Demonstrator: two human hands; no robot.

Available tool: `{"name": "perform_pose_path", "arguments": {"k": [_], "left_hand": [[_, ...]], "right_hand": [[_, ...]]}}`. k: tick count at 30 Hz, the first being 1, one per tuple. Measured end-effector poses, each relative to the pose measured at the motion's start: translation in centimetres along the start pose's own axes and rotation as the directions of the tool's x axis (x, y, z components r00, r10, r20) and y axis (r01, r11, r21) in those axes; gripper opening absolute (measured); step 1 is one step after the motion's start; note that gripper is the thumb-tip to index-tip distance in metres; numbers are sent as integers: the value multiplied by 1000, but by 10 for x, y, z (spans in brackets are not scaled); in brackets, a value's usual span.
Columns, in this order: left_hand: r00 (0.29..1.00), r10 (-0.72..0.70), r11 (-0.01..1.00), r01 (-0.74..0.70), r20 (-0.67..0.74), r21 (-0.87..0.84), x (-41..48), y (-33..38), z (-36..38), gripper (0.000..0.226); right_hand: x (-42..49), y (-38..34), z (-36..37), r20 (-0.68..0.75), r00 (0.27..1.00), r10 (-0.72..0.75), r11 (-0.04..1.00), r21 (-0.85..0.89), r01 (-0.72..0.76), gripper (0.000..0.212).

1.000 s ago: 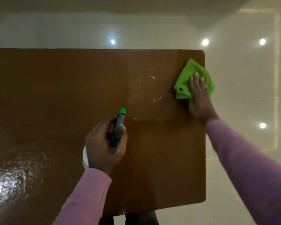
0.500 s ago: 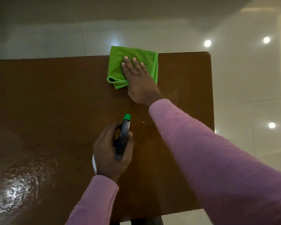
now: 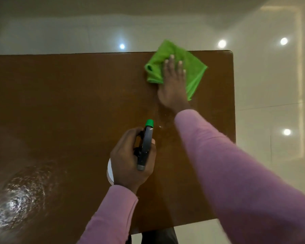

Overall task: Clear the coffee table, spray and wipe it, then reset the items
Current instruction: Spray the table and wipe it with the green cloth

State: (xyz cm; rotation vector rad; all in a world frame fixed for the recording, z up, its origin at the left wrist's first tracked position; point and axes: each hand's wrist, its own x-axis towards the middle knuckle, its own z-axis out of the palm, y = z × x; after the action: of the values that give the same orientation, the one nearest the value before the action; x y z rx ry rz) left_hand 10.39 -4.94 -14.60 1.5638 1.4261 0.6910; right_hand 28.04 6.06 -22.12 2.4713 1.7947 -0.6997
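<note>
Green cloth [image 3: 194, 71] overhangs table's [image 3: 60, 103] far edge under flat right hand [image 3: 173, 85]; left hand [image 3: 130, 162] grips spray bottle [image 3: 145, 145] (upright).

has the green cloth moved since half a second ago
Yes. The green cloth under the right hand slid right along the coffee table's far edge, toward its far right corner.

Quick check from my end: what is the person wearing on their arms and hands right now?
Both arms are in long pink sleeves, a soft knit-looking fabric, reaching to the wrists. The left hand and right hand are bare: no gloves, rings, watch or bracelets visible.
</note>
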Motion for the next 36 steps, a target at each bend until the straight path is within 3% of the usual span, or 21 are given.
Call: {"name": "perform_pose_path", "arguments": {"k": [3, 6, 8, 11, 13, 16, 18, 20, 22, 24, 26, 28, 31, 34, 36], "left_hand": [[1000, -3, 1000, 3, 7, 17, -4, -3, -4, 28], [1000, -1, 1000, 1, -17, -10, -7, -6, -8, 27], [999, -3, 1000, 2, -37, -26, -8, -7, -9, 27], [1000, -11, 999, 10, -16, -49, -8, -6, -10, 24], [1000, -5, 999, 4, -2, -49, -8, -5, -10, 24], [1000, 14, 999, -14, 5, -36, -8, -6, -9, 23], [1000, 22, 999, -21, 18, -30, -8, -6, -10, 23], [999, 25, 1000, -25, 24, 1, -10, -7, -13, 25], [999, 19, 1000, -20, 31, 18, -15, -7, -18, 25], [999, -2, 1000, 2, 43, 10, -25, -11, -26, 25], [997, -38, 999, 38, 62, -2, -39, -20, -35, 24], [994, -50, 999, 52, 101, -14, -53, -29, -41, 23], [992, -30, 1000, 31, 126, -1, -64, -34, -44, 23], [990, -25, 1000, 24, 139, 14, -65, -31, -43, 26], [992, -12, 1000, 10, 128, 14, -65, -30, -43, 27]], "right_hand": [[-22, -62, 31, 104, 944, -313, 946, -52, 319, 77], [-36, -43, 33, 143, 889, -434, 894, -49, 445, 76], [-44, 0, 21, 93, 933, -347, 937, -13, 349, 79], [-56, 82, -5, -11, 999, -37, 998, 55, 38, 76], [-57, 114, -19, 13, 992, 123, 989, 83, -124, 71], [-47, 91, -15, 26, 968, 251, 960, 123, -253, 68], [-52, 46, 4, -5, 986, 165, 980, 115, -164, 71], [-70, -4, 34, 26, 999, -42, 994, 98, 39, 74], [-98, -34, 55, 102, 956, -277, 960, 80, 269, 72], [-117, -24, 56, 132, 902, -412, 911, 90, 403, 73], [-129, 17, 46, 96, 935, -340, 936, 123, 328, 79], [-138, 69, 32, 27, 995, -100, 984, 153, 95, 78], [-138, 109, 17, 16, 989, 146, 973, 179, -146, 76], [-125, 84, 28, -4, 964, 266, 942, 212, -259, 76], [-129, 52, 40, -18, 979, 204, 965, 175, -198, 77]]}}
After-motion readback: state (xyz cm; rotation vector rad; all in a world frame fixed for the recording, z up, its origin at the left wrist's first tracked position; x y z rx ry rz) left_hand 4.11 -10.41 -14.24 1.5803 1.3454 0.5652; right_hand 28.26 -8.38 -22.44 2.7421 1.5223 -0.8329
